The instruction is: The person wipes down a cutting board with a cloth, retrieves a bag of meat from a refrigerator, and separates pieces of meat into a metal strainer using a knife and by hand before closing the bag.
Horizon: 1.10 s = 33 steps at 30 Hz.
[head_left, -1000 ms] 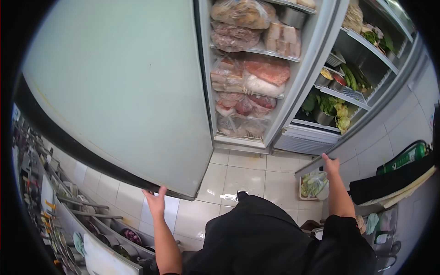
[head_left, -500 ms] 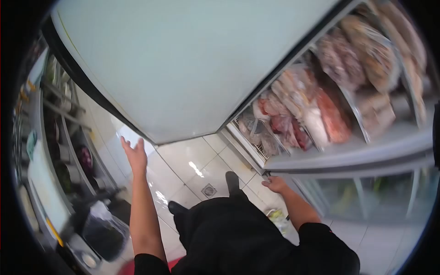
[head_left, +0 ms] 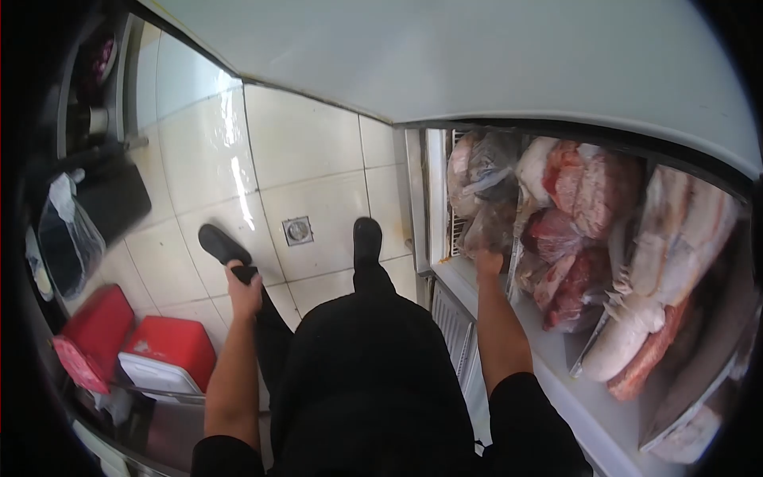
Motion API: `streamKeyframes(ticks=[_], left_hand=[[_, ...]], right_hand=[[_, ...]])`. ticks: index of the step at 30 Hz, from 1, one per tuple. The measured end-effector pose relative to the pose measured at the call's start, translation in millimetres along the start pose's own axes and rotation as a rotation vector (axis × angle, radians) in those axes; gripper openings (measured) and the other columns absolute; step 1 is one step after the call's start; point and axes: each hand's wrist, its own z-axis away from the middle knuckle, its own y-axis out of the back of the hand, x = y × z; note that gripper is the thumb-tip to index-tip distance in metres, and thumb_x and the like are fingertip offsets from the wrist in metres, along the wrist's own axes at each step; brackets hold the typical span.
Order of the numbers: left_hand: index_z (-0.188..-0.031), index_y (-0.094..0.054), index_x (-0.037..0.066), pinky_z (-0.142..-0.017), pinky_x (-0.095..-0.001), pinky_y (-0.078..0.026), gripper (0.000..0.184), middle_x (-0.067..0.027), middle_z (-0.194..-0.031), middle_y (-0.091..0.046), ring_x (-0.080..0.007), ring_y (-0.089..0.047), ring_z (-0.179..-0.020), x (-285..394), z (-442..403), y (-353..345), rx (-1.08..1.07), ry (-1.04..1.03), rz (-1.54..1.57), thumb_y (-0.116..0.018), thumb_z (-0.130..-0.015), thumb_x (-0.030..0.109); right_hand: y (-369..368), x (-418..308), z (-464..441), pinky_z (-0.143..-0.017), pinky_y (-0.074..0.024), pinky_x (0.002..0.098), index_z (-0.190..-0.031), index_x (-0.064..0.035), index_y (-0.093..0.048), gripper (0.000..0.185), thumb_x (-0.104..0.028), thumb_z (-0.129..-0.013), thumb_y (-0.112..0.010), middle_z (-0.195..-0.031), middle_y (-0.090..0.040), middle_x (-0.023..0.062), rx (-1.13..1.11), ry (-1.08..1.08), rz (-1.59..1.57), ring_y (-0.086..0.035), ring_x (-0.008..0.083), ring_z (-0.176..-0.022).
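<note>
My right hand (head_left: pixel 488 261) reaches into the bottom shelf of the open upright freezer and touches a clear plastic bag (head_left: pixel 486 226) of frozen food; its fingertips are hidden against the bag. Beside that bag lies another wrapped bundle (head_left: pixel 469 171). Bags of red meat (head_left: pixel 568 290) fill the shelf above. My left hand (head_left: pixel 245 294) is low in front of my trouser leg, by a dark shoe (head_left: pixel 225 242); its fingers are too unclear to read, and a small black patch shows at them.
The freezer door (head_left: pixel 477 56) stands open across the top. A floor drain (head_left: pixel 298 230) lies between my feet. On the left are a red box with a white lid (head_left: pixel 171 350), a red container (head_left: pixel 99 318), a bin with a plastic liner (head_left: pixel 71 234) and a metal rack (head_left: pixel 127 79).
My view has turned down and the freezer shelves look closer. My right hand has moved from the freezer's edge to a bag on the bottom shelf. My left hand has left the door side and dropped.
</note>
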Motion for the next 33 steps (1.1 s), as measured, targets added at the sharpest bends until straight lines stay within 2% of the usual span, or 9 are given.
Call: streamKeyframes(ticks=[2,3,5,7,10,15,20,26,33], left_hand=[[-0.153,-0.01,0.0,-0.089,-0.0408,-0.049,0.09,-0.0262,-0.124,-0.055,-0.033,-0.06,-0.098,77,1,14,-0.056,0.135,0.252,-0.066,-0.085,0.016],[-0.154,-0.008,0.001,-0.083,-0.0356,-0.051,0.09,-0.0275,-0.139,-0.046,-0.0266,-0.061,-0.091,86,-18,17,0.035,-0.092,0.246,-0.066,-0.088,0.018],[-0.155,-0.007,0.004,-0.07,-0.029,-0.05,0.094,-0.0282,-0.151,-0.031,-0.0166,-0.057,-0.078,155,-35,47,0.179,-0.221,0.18,-0.069,-0.088,0.028],[-0.155,-0.004,0.01,-0.091,-0.0384,-0.051,0.1,-0.029,-0.152,-0.025,-0.0319,-0.052,-0.124,220,-52,82,0.236,-0.397,0.267,-0.074,-0.086,0.03],[-0.153,-0.003,0.002,-0.1,-0.0409,-0.047,0.104,-0.0297,-0.152,-0.024,-0.0322,-0.045,-0.131,302,-53,127,0.436,-0.725,0.343,-0.073,-0.086,0.039],[-0.15,-0.011,-0.006,-0.104,-0.0399,-0.045,0.101,-0.0299,-0.148,-0.028,-0.0334,-0.045,-0.131,363,-57,192,0.644,-0.943,0.334,-0.072,-0.086,0.042],[-0.149,-0.03,0.003,-0.113,-0.0435,-0.034,0.067,-0.0213,-0.151,-0.033,-0.0322,-0.043,-0.135,360,-59,238,0.398,-0.938,0.323,-0.048,-0.1,0.044],[-0.151,-0.029,0.007,-0.118,-0.0442,-0.023,0.064,-0.0171,-0.154,-0.031,-0.0314,-0.04,-0.137,331,-93,238,0.277,-0.902,0.412,-0.035,-0.103,0.048],[-0.15,-0.03,0.003,-0.114,-0.0404,-0.033,0.071,-0.0153,-0.15,-0.037,-0.0309,-0.043,-0.134,345,-126,275,0.187,-0.905,0.385,-0.048,-0.099,0.049]], right_hand=[[5,28,-45,-0.105,-0.0399,0.0364,-0.144,0.0032,-0.035,0.085,-0.052,-0.087,-0.064,-0.138,-0.052,0.0208,-0.224,-0.234,0.164,-0.051,0.0324,-0.127],[3,27,-56,-0.106,-0.0394,0.0358,-0.145,0.0027,-0.033,0.085,-0.052,-0.087,-0.064,-0.139,-0.052,0.0202,-0.294,-0.293,0.282,-0.051,0.032,-0.127],[-9,43,-70,-0.105,-0.0403,0.037,-0.144,0.0014,-0.035,0.082,-0.051,-0.088,-0.062,-0.135,-0.055,0.021,-0.068,-0.34,0.358,-0.053,0.0339,-0.124],[-19,67,-88,-0.104,-0.0412,0.0382,-0.144,0.0002,-0.037,0.078,-0.05,-0.089,-0.06,-0.131,-0.057,0.0219,0.326,-0.354,0.265,-0.055,0.0357,-0.121],[-20,92,-106,-0.103,-0.0426,0.0399,-0.143,-0.0016,-0.039,0.073,-0.048,-0.091,-0.058,-0.126,-0.061,0.0232,0.523,-0.334,0.229,-0.058,0.0385,-0.117],[-6,70,-79,-0.096,-0.0459,0.0408,-0.139,-0.0014,-0.044,0.068,-0.047,-0.091,-0.057,-0.126,-0.06,0.022,0.263,-0.206,0.467,-0.061,0.0392,-0.108],[-28,60,-93,-0.075,-0.0527,0.0393,-0.129,-0.0019,-0.055,0.064,-0.054,-0.092,-0.055,-0.109,-0.066,0.0161,0.014,-0.118,0.781,-0.064,0.0275,-0.082],[-5,13,-46,-0.064,-0.0478,0.0345,-0.116,-0.0026,-0.061,0.049,-0.045,-0.091,-0.061,-0.099,-0.063,0.0078,0.26,-0.328,-0.258,-0.058,0.019,-0.072],[-24,19,76,-0.061,-0.0446,0.031,-0.103,-0.0022,-0.063,0.028,-0.025,-0.087,-0.067,-0.094,-0.061,0.0055,0.415,-0.093,-0.677,-0.057,0.0172,-0.073]])
